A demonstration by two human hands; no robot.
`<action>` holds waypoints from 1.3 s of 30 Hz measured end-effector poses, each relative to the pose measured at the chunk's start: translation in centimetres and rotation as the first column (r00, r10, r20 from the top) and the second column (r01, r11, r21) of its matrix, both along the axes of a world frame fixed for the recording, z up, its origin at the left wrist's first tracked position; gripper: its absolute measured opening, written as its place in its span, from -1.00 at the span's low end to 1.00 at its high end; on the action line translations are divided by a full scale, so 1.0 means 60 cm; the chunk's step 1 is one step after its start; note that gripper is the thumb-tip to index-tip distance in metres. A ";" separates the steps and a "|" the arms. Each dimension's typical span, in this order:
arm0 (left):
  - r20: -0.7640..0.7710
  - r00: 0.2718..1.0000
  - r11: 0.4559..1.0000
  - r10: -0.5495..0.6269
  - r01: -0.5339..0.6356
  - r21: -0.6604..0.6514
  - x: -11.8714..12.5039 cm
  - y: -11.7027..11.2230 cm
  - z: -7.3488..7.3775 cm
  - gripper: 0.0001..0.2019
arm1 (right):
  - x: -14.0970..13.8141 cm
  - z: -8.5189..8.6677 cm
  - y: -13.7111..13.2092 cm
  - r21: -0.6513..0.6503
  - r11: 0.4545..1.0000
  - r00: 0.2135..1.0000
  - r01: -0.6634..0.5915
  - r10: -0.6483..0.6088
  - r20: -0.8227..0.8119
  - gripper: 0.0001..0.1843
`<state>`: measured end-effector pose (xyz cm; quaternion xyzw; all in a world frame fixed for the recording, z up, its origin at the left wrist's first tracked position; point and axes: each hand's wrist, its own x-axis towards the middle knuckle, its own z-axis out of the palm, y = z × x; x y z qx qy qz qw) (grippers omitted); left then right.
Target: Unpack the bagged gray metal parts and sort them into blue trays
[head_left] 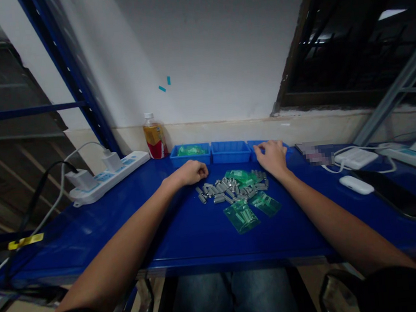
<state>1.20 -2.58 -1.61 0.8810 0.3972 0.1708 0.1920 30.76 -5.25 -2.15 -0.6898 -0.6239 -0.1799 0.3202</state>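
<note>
My left hand (194, 171) rests on the blue table with its fingers curled in, just left of a pile of small grey metal cylinders (218, 189). Whatever its fingers may hold is hidden. My right hand (272, 155) reaches over the right blue bin (254, 144), thumb apart from the bent fingers; no object shows in it. Crumpled green plastic bags (242, 177) lie on the pile. Nearer to me are two flat green bags, the left bag (241, 216) with metal pieces inside and the right bag (266, 203) beside it.
The left blue bin (191, 161) holds green bags, and a middle blue bin (230, 152) stands beside it. A drink bottle (155, 139) is by the wall. A power strip (110, 177) lies left; a white case (357, 185), dark phone (399, 196) and cables lie right.
</note>
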 end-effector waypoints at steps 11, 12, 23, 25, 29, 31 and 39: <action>0.571 0.808 0.989 0.146 -0.109 -0.098 0.068 -0.044 0.004 -0.78 | -0.143 0.005 -0.065 0.040 0.828 0.810 -0.560 0.536 0.236 -0.77; 0.596 0.789 0.988 0.149 -0.099 -0.116 0.072 -0.047 0.006 -0.79 | -0.145 0.004 -0.064 0.048 0.829 0.812 -0.558 0.533 0.236 -0.79; -0.007 0.998 0.998 -0.055 0.055 -0.032 0.044 -0.039 0.010 -0.81 | -0.038 0.012 -0.007 0.086 0.984 0.985 -0.156 0.149 0.081 -0.76; -0.056 0.996 0.998 -0.069 0.069 -0.007 0.043 -0.042 0.010 -0.82 | -0.005 0.006 0.005 0.040 0.999 1.000 -0.023 0.022 0.022 -0.73; -0.029 0.999 0.998 -0.022 0.024 0.064 0.041 -0.044 0.011 -0.83 | 0.027 -0.007 0.015 -0.050 0.991 0.990 0.126 -0.128 -0.051 -0.68; 0.003 1.000 0.996 0.018 -0.018 0.093 0.039 -0.043 0.011 -0.84 | 0.026 -0.010 0.015 -0.078 0.988 0.989 0.131 -0.135 -0.055 -0.66; 0.273 0.953 0.984 0.128 -0.157 0.085 0.054 -0.044 0.012 -0.88 | -0.057 0.015 -0.029 0.020 0.971 0.969 -0.238 0.236 0.069 -0.69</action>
